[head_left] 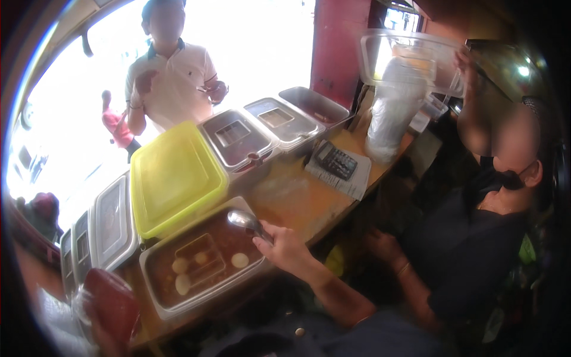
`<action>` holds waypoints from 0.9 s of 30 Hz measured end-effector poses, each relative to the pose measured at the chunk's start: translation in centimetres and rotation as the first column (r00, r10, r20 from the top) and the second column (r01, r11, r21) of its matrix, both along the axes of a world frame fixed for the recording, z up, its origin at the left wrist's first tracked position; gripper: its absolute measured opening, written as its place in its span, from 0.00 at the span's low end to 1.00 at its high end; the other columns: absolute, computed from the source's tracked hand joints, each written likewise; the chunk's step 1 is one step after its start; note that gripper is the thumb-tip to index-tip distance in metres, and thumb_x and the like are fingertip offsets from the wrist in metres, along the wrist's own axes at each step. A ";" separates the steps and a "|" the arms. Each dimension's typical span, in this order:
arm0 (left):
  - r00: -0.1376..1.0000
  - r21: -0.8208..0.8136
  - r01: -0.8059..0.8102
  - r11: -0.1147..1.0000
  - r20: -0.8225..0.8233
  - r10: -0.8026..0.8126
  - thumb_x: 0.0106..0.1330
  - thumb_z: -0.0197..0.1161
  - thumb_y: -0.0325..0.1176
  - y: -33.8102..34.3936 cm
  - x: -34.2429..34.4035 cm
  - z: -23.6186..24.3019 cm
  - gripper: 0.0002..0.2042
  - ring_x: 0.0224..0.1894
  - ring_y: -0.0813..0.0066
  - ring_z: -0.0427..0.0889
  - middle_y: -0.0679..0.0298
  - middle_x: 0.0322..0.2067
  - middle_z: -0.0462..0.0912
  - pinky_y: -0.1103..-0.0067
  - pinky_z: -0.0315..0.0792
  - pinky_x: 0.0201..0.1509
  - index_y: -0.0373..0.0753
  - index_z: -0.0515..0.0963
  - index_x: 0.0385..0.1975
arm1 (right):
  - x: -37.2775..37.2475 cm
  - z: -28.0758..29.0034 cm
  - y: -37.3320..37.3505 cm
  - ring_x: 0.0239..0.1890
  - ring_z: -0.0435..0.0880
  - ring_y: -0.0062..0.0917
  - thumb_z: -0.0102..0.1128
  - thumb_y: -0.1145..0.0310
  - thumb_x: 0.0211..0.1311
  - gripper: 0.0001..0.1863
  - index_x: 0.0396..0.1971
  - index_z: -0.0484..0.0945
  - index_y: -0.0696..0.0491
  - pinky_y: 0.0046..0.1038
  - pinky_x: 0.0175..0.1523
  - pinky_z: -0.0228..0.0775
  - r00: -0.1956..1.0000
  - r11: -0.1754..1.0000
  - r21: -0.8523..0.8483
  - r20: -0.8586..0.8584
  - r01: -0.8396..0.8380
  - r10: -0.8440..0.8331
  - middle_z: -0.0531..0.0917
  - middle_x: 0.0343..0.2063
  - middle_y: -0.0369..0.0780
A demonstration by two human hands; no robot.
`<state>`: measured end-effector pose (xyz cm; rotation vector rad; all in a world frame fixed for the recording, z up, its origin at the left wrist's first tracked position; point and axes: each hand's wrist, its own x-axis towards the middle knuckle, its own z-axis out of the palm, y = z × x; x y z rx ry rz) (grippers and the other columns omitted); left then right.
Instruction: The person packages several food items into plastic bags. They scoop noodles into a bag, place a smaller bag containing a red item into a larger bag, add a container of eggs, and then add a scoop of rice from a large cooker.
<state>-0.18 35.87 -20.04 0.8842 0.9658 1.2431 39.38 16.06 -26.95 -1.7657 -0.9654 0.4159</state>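
The right hand (285, 247) has its fingers closed around the handle of a metal spoon (242, 219), whose bowl points away and to the left, over the far right part of an open tub (151, 286). The left hand cannot be made out, so I cannot tell how its fingers stand.

Writing is scarce: printed papers (358, 183) lie beyond the fingers to the right, their print too blurred to read, with a dark calculator (336, 160) on top. A small dark mark on the chest of the person in a white shirt (172, 83), across the counter (285, 199), is equally unclear.

Left of the fingers, the tub holds brown sauce and four pale eggs (182, 284). Farther beyond them, a yellow lid (175, 178) covers a big container, with a clear-lidded tub (234, 135) to its right. Far to the left of the fingers, a blurred dark red thing (111, 303) blocks part of the counter. Far right, beyond the papers, stands a tall bundle of clear plastic (385, 128); a co-worker's raised hand (465, 62) holds a clear plastic tray (441, 74) above it.
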 end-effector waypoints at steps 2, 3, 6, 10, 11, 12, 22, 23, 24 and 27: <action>0.992 0.073 0.043 0.996 -0.123 -0.034 0.71 0.53 0.53 -0.6 1.7 0.4 0.27 0.43 0.71 0.82 0.57 0.46 0.80 0.77 0.77 0.47 0.34 0.74 0.54 | -1.1 1.2 0.1 0.34 0.83 0.46 0.58 0.62 0.61 0.20 0.48 0.76 0.60 0.37 0.40 0.73 0.998 0.998 -0.055 -0.068 -0.015 0.012 0.83 0.28 0.52; 0.965 0.171 0.094 0.981 -0.257 -0.048 0.71 0.53 0.53 -0.8 2.6 0.6 0.26 0.42 0.72 0.82 0.58 0.45 0.81 0.78 0.77 0.45 0.33 0.75 0.52 | -1.5 0.8 0.5 0.34 0.83 0.46 0.58 0.62 0.61 0.20 0.48 0.76 0.60 0.37 0.40 0.73 0.997 0.998 -0.061 -0.074 -0.031 0.027 0.83 0.28 0.52; 0.962 0.156 0.095 0.983 -0.268 -0.050 0.72 0.53 0.51 -0.2 3.0 0.7 0.25 0.43 0.75 0.81 0.59 0.43 0.81 0.81 0.76 0.45 0.31 0.75 0.51 | -2.8 -0.8 2.0 0.39 0.83 0.47 0.58 0.62 0.62 0.24 0.52 0.74 0.64 0.37 0.44 0.74 0.996 0.999 -0.004 -0.083 -0.043 0.042 0.82 0.34 0.56; 0.931 0.203 0.015 0.979 -0.359 0.060 0.73 0.52 0.50 -2.3 3.5 2.9 0.26 0.43 0.77 0.81 0.58 0.44 0.81 0.82 0.75 0.47 0.29 0.75 0.52 | -4.6 0.6 3.7 0.33 0.81 0.21 0.60 0.62 0.62 0.21 0.53 0.76 0.56 0.26 0.39 0.73 0.998 0.989 -0.144 0.049 -0.036 0.044 0.83 0.30 0.44; 0.939 0.197 -0.012 0.980 -0.334 0.079 0.73 0.52 0.49 -2.5 3.3 3.3 0.25 0.43 0.77 0.81 0.59 0.44 0.82 0.82 0.75 0.47 0.30 0.75 0.52 | -4.6 1.3 3.7 0.36 0.82 0.22 0.60 0.63 0.62 0.21 0.54 0.75 0.56 0.26 0.41 0.73 0.992 0.974 -0.223 0.110 -0.038 0.064 0.84 0.34 0.46; 0.943 0.205 -0.065 0.977 -0.307 0.127 0.73 0.51 0.48 -2.7 2.1 4.0 0.24 0.43 0.77 0.81 0.60 0.44 0.82 0.81 0.74 0.48 0.30 0.75 0.53 | -4.0 1.3 3.4 0.40 0.82 0.25 0.59 0.65 0.63 0.22 0.56 0.74 0.56 0.27 0.45 0.74 0.991 0.978 -0.159 -0.018 -0.133 0.132 0.84 0.41 0.47; 0.766 0.411 -0.631 0.657 0.465 0.445 0.76 0.46 0.42 -7.9 -17.1 4.7 0.19 0.53 0.68 0.78 0.60 0.53 0.76 0.70 0.73 0.58 0.36 0.70 0.56 | -12.5 8.7 5.2 0.24 0.68 0.15 0.47 0.53 0.73 0.21 0.50 0.69 0.56 0.18 0.23 0.60 0.735 0.845 0.417 -0.445 -0.334 0.511 0.70 0.26 0.32; 0.726 0.437 -0.685 0.583 0.471 0.501 0.76 0.44 0.42 -9.6 -18.6 4.8 0.19 0.53 0.67 0.78 0.59 0.53 0.76 0.69 0.73 0.58 0.36 0.70 0.57 | -14.8 9.5 6.3 0.27 0.71 0.19 0.48 0.52 0.72 0.23 0.49 0.71 0.59 0.19 0.28 0.65 0.601 0.714 0.401 -0.386 -0.573 0.700 0.73 0.29 0.36; 0.685 0.462 -0.728 0.506 0.477 0.551 0.77 0.43 0.42 -11.3 -20.1 4.7 0.19 0.53 0.65 0.78 0.59 0.53 0.77 0.68 0.73 0.58 0.36 0.70 0.57 | -17.4 9.4 7.8 0.27 0.71 0.19 0.48 0.52 0.72 0.23 0.49 0.71 0.59 0.19 0.28 0.65 0.571 0.692 0.394 -0.391 -0.605 0.722 0.73 0.29 0.36; 0.570 0.473 -0.810 0.348 0.492 0.658 0.77 0.42 0.42 -15.5 -24.2 4.2 0.19 0.57 0.62 0.76 0.57 0.55 0.75 0.64 0.70 0.61 0.36 0.69 0.57 | -26.0 8.7 11.4 0.33 0.74 0.21 0.48 0.61 0.72 0.18 0.46 0.75 0.62 0.20 0.39 0.67 0.268 0.415 0.473 -0.348 -0.777 0.898 0.77 0.35 0.39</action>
